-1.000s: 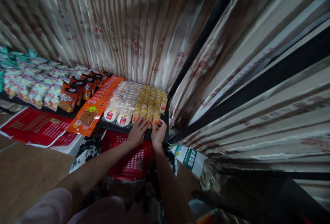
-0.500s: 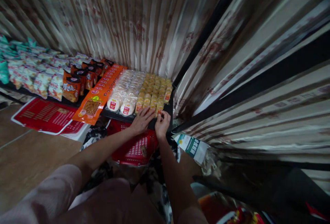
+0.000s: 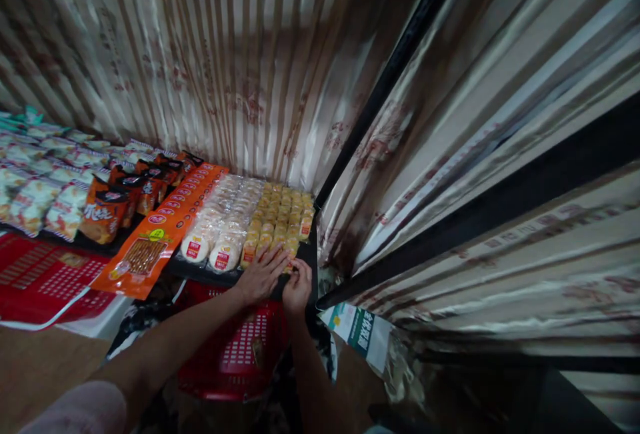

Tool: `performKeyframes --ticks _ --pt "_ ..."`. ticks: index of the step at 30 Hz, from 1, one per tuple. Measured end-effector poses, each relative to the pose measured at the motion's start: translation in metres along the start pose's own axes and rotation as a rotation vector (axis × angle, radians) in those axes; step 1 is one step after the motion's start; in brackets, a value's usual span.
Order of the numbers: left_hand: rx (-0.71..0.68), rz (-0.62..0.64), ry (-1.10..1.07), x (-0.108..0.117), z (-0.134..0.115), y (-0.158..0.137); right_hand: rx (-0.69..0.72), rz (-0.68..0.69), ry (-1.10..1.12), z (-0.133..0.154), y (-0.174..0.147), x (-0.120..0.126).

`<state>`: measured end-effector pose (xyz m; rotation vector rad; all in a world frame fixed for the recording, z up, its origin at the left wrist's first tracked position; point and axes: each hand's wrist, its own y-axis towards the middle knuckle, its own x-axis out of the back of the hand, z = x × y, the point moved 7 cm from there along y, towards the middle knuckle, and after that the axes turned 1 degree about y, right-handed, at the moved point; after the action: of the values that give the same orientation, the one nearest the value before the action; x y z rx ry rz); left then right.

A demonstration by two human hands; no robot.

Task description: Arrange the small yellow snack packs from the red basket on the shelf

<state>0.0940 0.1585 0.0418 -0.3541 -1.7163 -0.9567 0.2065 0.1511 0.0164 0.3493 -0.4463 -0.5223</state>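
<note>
Rows of small yellow-wrapped snack packs (image 3: 283,211) stand at the right end of a dark shelf (image 3: 309,247). My left hand (image 3: 263,275) lies over their front end with its fingers stretched out, touching the nearest packs. Beside it, my right hand (image 3: 298,286) has curled fingers closed at the front right pack, which they partly hide. Just left of these are two rows of round white crackers (image 3: 224,254) in clear wrappers. An orange bag of stick snacks (image 3: 150,247) lies flat farther left, its front end past the shelf edge.
Orange-and-black snack bags (image 3: 103,213) and white snack bags (image 3: 65,211) fill the shelf's left. A red basket (image 3: 230,374) is below the hands, another red basket (image 3: 45,281) at left. Black poles (image 3: 380,87) and a striped curtain (image 3: 250,87) bound the shelf; a green-and-white package (image 3: 365,337) is lower right.
The view has shifted, so the shelf and hands appear lower and more to the left. Both hands stay at the front of the yellow packs, with the fingers moved only slightly.
</note>
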Motion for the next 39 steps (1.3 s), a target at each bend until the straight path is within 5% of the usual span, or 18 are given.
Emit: performKeyframes --ticks 9,14,20,39 --pt "0.008 0.054 0.022 0.001 -0.002 0.002 -0.106 -0.164 -0.044 0.0 0.012 0.019" --pt "0.001 0.061 0.036 -0.002 -0.002 0.002 -0.281 -0.051 0.039 -0.02 0.021 -0.002" --pt "0.008 0.034 0.016 -0.005 0.0 0.003 -0.243 0.098 0.004 -0.034 0.018 -0.031" --pt "0.024 0.006 -0.019 -0.01 0.002 0.002 -0.342 0.186 0.042 -0.017 0.028 -0.037"
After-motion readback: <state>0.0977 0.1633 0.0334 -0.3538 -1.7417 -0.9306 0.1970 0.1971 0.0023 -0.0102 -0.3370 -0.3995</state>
